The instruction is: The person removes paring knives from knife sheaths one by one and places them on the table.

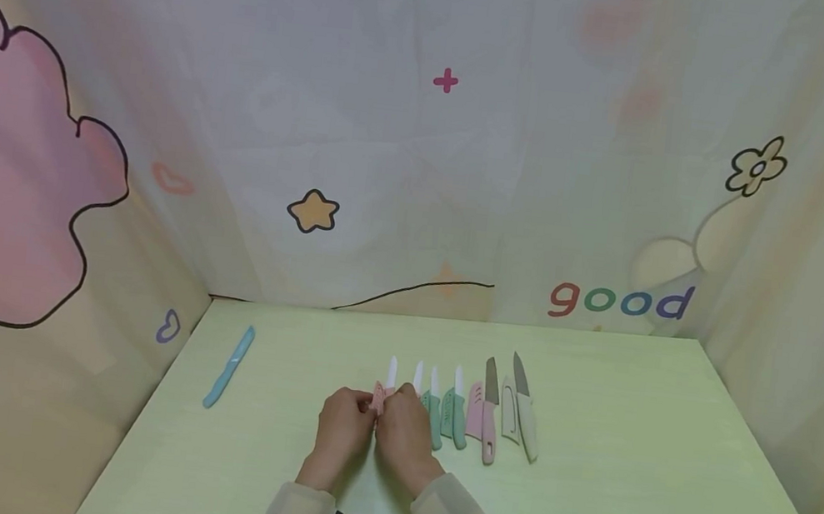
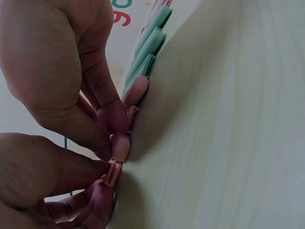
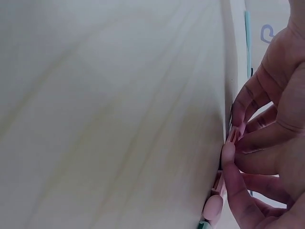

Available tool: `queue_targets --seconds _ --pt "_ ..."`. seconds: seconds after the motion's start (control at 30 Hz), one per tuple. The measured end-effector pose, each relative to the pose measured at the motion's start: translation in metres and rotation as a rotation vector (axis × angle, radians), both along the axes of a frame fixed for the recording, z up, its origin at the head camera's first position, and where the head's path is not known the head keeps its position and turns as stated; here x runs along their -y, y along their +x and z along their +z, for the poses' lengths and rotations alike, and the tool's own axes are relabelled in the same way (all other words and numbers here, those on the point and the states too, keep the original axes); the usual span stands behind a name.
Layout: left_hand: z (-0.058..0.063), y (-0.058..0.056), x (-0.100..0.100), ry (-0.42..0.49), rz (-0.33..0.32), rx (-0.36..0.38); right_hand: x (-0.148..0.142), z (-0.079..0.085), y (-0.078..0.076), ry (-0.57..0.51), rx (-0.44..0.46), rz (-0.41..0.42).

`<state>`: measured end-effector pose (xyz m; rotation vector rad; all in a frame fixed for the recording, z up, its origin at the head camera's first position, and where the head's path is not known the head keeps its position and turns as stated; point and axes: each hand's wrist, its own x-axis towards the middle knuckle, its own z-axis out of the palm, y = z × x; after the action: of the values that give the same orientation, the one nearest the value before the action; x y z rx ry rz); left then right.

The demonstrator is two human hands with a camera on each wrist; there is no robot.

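Note:
My left hand (image 1: 345,426) pinches a small pink sheath (image 2: 112,174) low over the table. Close beside it, my right hand (image 1: 404,432) pinches the rounded handle (image 3: 228,152) of a pink paring knife, whose white blade (image 1: 392,370) points toward the back wall. Right of that, a second pink knife (image 3: 213,207) lies with its own pink sheath (image 3: 218,181), partly hidden by the right hand in the head view. Two green paring knives (image 1: 434,423) (image 1: 458,421) follow in the row, with a green sheath (image 1: 448,411) beside one.
Farther right lie a larger pink knife (image 1: 489,420) with a pink sheath (image 1: 475,412), then a white-handled knife (image 1: 526,420) by a white sheath (image 1: 510,410). A blue knife (image 1: 229,368) lies alone at the left of the table (image 1: 631,464). A printed curtain (image 1: 394,138) hangs behind.

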<state>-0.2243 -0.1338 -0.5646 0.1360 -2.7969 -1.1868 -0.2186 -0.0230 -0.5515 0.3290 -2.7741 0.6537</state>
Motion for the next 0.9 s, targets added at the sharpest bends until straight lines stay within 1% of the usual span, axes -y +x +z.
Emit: queue_targets --seconds 0.1,0.23,0.4,0.57,0.7,0.9 --pt "0.001 0.000 -0.002 0.002 0.000 -0.007 -0.001 0.001 0.000 -0.034 0.009 0.005" --pt "0.003 0.001 -0.004 0.009 -0.001 -0.012 -0.003 0.002 0.000 -0.094 0.054 0.002" --pt "0.004 0.002 -0.005 0.005 0.003 -0.014 -0.005 0.001 -0.001 -0.153 0.111 -0.024" --pt "0.003 0.001 -0.004 -0.019 0.015 -0.019 -0.005 0.000 -0.003 -0.225 0.125 -0.039" --pt "0.003 0.003 0.000 -0.038 0.025 -0.042 -0.005 0.001 -0.003 -0.328 0.155 -0.034" --pt "0.007 0.007 0.011 -0.010 0.025 -0.052 -0.003 -0.001 -0.004 -0.513 0.217 -0.015"
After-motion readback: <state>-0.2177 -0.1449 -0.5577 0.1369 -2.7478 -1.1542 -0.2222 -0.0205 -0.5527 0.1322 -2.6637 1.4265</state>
